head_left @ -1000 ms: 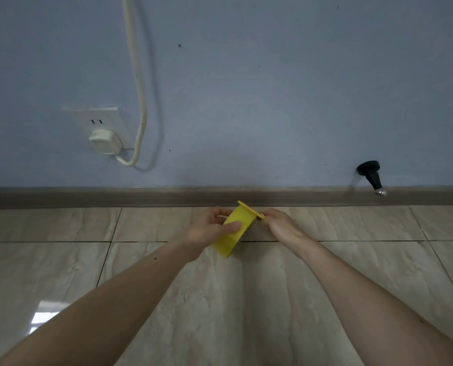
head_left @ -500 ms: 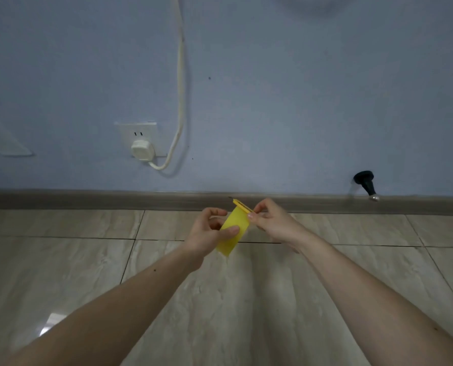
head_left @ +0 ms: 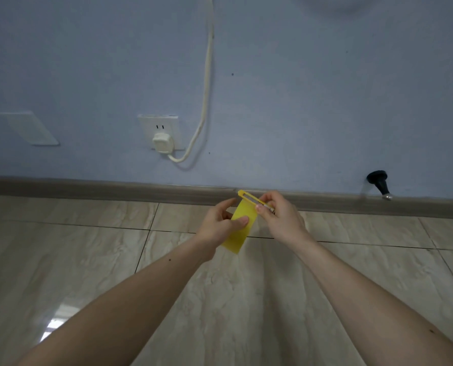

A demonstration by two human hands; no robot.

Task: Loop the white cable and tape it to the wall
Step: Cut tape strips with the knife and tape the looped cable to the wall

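Observation:
A white cable [head_left: 207, 75] hangs down the blue wall and curves into a white plug [head_left: 162, 142] in a wall socket [head_left: 159, 125]. In front of the skirting board, my left hand [head_left: 221, 223] pinches a strip of yellow tape [head_left: 240, 228] that hangs down from it. My right hand [head_left: 278, 216] grips a small yellow utility knife [head_left: 250, 198] held against the top edge of the strip. The two hands are close together, well below and to the right of the plug.
A black door stopper [head_left: 378, 182] sticks out of the wall at the right, just above the grey skirting board [head_left: 88, 187]. A blank white plate [head_left: 28, 128] sits on the wall at the left. Beige tiled floor [head_left: 220, 313] lies below.
The view has shifted left, so the socket and cable now sit nearer the middle. My right hand has moved closer to my left hand, bringing the knife onto the tape's top edge.

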